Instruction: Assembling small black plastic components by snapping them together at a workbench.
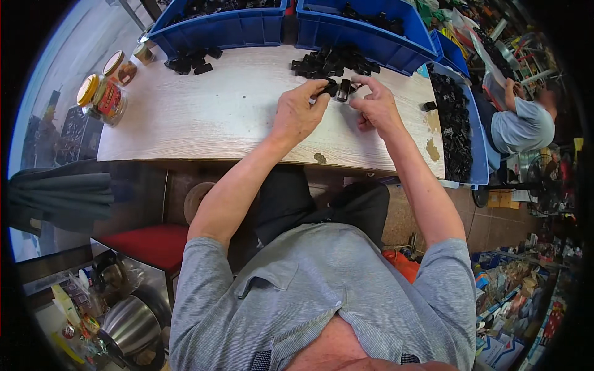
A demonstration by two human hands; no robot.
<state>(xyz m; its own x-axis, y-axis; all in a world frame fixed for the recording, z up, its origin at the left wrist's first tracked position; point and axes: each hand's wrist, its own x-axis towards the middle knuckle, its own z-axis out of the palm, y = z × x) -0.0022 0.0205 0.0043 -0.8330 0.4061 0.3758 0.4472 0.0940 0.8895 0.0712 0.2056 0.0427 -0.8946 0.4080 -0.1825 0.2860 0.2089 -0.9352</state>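
Note:
My left hand pinches a small black plastic part between thumb and fingertips, just over the pale tabletop. Beside it a second black part, with a shiny face, is between my two hands. My right hand is close to that part, index finger and thumb spread apart and the other fingers curled under. Whether its fingertips touch the part is hard to make out. Just beyond both hands lies a loose pile of black plastic parts.
Two blue bins with black parts line the table's far edge. A smaller pile lies far left, near lidded jars. On the right are a single black part, a full blue crate and another person.

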